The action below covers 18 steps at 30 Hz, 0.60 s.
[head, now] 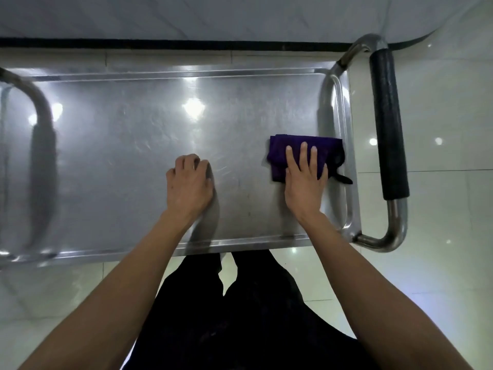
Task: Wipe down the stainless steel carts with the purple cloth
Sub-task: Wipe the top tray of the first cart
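The stainless steel cart shows its top shelf as a shallow tray with a raised rim all round, and the only loose thing lying in that tray is the purple cloth. The cloth is folded into a thick pad and sits at the tray's right end, just inside the rim, below the cart's black-sleeved push handle, which stands outside the tray on the right. A dark tag or loop, hard to make out, sticks from the cloth's lower right corner onto the rim.

The right hand lies flat on the cloth with fingers straight and spread, pressing it to the tray floor rather than grasping it. The left hand rests on the bare steel near the tray's middle, well left of the cloth, fingers curled under and holding nothing. The cart stands on a pale tiled floor.
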Motion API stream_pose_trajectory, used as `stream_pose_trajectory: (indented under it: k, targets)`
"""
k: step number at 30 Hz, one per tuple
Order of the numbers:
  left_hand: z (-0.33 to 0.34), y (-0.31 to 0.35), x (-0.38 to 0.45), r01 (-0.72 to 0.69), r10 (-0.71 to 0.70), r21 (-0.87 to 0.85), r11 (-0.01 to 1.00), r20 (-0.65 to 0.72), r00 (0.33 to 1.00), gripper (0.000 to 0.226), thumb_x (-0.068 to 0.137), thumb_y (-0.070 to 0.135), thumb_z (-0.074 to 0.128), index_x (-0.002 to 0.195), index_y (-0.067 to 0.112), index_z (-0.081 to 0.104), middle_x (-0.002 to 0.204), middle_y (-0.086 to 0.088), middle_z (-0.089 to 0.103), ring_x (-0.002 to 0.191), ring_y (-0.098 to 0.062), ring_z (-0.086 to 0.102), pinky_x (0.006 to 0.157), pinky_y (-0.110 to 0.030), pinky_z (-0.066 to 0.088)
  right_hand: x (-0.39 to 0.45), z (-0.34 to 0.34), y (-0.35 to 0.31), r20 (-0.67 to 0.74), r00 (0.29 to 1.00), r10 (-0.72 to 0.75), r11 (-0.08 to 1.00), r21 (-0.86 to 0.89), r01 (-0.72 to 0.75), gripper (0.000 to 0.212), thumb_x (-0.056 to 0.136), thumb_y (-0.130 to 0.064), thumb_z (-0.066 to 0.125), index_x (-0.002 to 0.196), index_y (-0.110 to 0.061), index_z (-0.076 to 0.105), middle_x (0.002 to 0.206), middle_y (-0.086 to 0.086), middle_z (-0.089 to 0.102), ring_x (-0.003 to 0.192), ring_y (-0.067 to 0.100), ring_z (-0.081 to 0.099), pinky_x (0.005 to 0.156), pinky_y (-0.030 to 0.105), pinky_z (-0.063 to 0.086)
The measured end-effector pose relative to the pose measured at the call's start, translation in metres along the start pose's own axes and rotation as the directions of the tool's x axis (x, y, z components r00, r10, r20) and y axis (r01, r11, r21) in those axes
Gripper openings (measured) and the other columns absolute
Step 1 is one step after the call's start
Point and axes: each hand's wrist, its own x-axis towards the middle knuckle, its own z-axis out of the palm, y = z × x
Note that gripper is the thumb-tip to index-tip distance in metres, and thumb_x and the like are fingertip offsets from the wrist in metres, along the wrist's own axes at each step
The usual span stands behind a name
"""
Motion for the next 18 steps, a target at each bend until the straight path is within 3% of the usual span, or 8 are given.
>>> stream_pose_trajectory:
  k: [7,13,18]
  targets:
    - [0.002,-0.038,-0.024,-0.011,0.011,-0.059,0.998,-0.001,1.000,0.040,0.095,0.033,0.059,0.128,0.010,0.058,0.138,-0.011,0.048,0.130,-0.031,0.043,0.099,-0.048,0.043,-0.011,0.009,-0.072,-0.003,0.997,-0.072,0.997,-0.011,0.072,0.056,0.107,-0.029,0.032,0.159,-0.032,0.012,0.168,0.005,0.006,0.155,0.028,0.001,0.120,0.060,0.014]
    - [0.000,-0.074,-0.032,-0.081,0.093,-0.235,0.969,0.039,0.995,0.048,0.092,0.015,0.062,0.137,0.005,0.048,0.150,-0.004,0.037,0.123,-0.025,0.052,0.090,-0.043,0.053,-0.027,0.024,-0.146,0.002,0.981,-0.194,0.980,-0.030,0.194,0.071,0.101,-0.022,0.049,0.158,-0.033,0.008,0.168,0.005,0.005,0.154,0.028,0.002,0.119,0.060,0.014]
    - [-0.001,-0.100,-0.042,-0.183,0.189,-0.107,0.977,0.047,0.981,0.035,0.090,0.012,0.058,0.123,0.001,0.053,0.134,-0.013,0.043,0.102,-0.031,0.056,0.082,-0.043,0.051,-0.048,0.032,-0.189,0.044,0.964,-0.262,0.964,-0.040,0.264,0.078,0.097,-0.022,0.054,0.158,-0.035,0.006,0.168,0.003,0.003,0.155,0.026,-0.001,0.120,0.058,0.009]
